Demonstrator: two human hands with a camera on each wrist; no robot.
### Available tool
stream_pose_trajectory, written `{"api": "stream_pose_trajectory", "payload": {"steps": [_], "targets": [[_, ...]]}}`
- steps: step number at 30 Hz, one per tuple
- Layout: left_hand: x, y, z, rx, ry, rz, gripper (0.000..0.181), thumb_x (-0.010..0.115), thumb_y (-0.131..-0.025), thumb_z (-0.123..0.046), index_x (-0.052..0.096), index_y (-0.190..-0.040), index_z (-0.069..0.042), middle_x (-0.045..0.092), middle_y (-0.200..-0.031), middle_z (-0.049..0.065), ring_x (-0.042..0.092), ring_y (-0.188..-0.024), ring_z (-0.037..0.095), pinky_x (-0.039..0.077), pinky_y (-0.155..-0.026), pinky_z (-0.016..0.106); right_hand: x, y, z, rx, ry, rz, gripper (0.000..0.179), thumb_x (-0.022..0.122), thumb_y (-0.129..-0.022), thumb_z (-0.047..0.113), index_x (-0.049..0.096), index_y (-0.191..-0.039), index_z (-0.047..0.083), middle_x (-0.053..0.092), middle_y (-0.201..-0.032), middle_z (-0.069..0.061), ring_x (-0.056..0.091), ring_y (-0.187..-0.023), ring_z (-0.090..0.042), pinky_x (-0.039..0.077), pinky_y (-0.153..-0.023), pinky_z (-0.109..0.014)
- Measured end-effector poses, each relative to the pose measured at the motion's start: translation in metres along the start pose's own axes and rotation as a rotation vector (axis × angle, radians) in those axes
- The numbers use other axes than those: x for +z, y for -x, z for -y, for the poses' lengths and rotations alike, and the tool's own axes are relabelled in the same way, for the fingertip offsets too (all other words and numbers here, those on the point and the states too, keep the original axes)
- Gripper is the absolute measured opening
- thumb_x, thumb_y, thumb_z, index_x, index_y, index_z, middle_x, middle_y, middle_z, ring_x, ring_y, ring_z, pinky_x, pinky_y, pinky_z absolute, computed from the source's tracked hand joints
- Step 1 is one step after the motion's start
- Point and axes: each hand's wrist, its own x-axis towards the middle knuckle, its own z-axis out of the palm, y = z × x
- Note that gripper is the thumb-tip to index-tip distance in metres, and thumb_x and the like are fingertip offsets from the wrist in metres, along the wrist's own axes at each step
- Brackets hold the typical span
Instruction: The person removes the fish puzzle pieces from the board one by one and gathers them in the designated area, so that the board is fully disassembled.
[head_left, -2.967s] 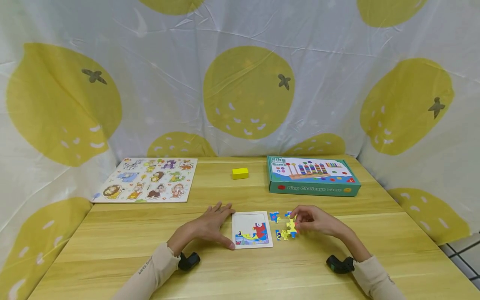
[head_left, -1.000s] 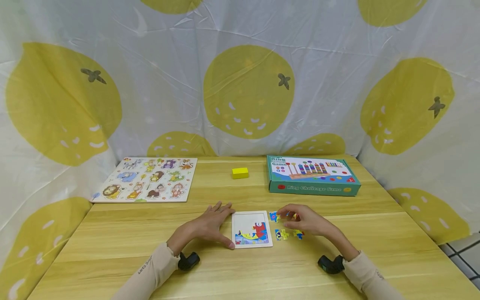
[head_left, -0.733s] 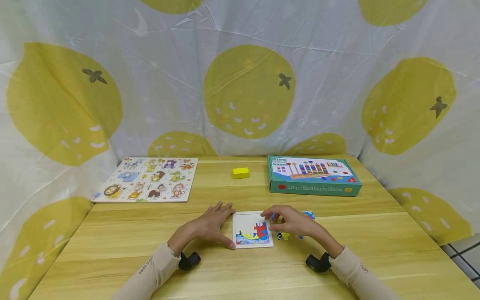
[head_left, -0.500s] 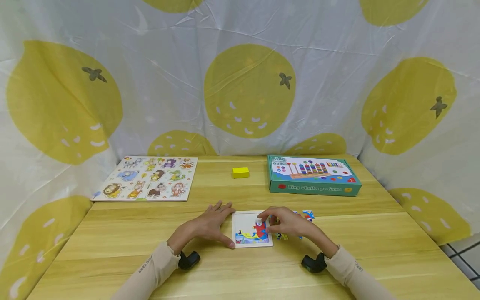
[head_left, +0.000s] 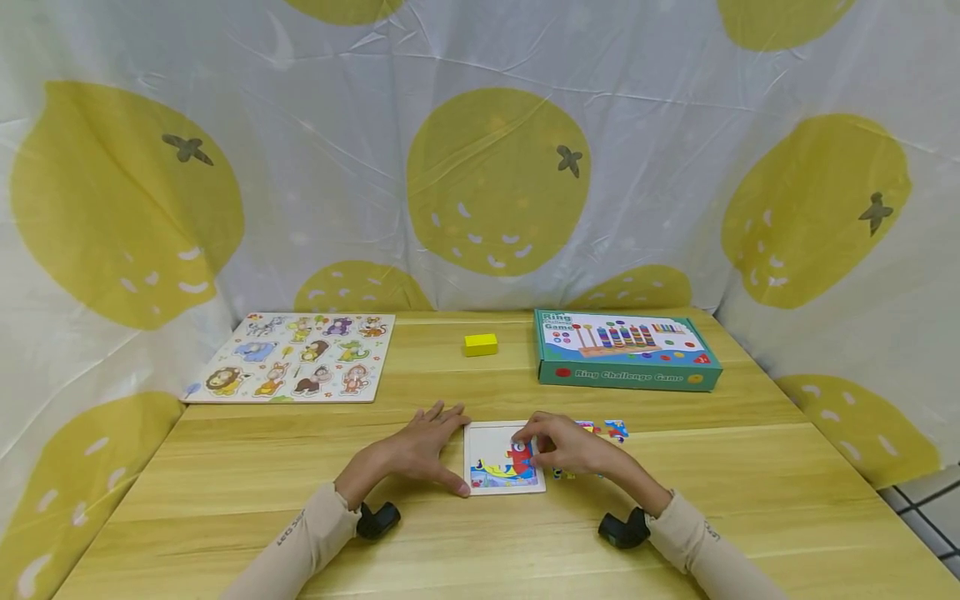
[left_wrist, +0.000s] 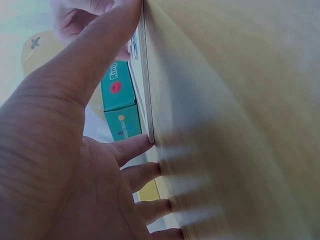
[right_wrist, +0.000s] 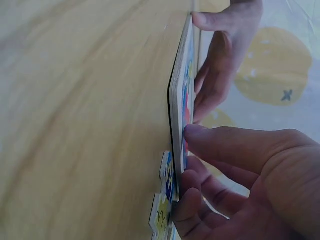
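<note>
Right hand is bending over the 3 o'clock side of the puzzle tray, can't tell if it's pinching anything. Left hand, fingers apart, is touching 9 o'clock. Tray's holding fitted pieces around 4–8; loose pieces are lying past 3.

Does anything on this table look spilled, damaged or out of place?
Nothing stands out. Loose puzzle pieces lie beside the partly filled tray, some partly hidden by the right hand, but that looks normal for an unfinished puzzle.
</note>
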Motion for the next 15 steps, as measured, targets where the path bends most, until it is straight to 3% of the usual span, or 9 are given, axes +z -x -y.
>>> {"api": "stream_pose_trajectory", "payload": {"steps": [15], "targets": [[-0.0009, 0.0003, -0.002, -0.001, 0.003, -0.003, 0.102, 0.078, -0.069, -0.058, 0.034, -0.147, -0.01, 0.017, -0.159, 0.015, 0.007, -0.145, 0.043, 0.006, -0.115, 0.059, -0.0001, 0.0018, 0.0019, 0.024, -0.029, 0.023, 0.036, 0.073, -0.082, 0.004, 0.065, -0.116, 0.01, 0.053, -0.091, -0.003, 0.047, -0.075, -0.018, 0.04, -0.064, -0.021]]}}
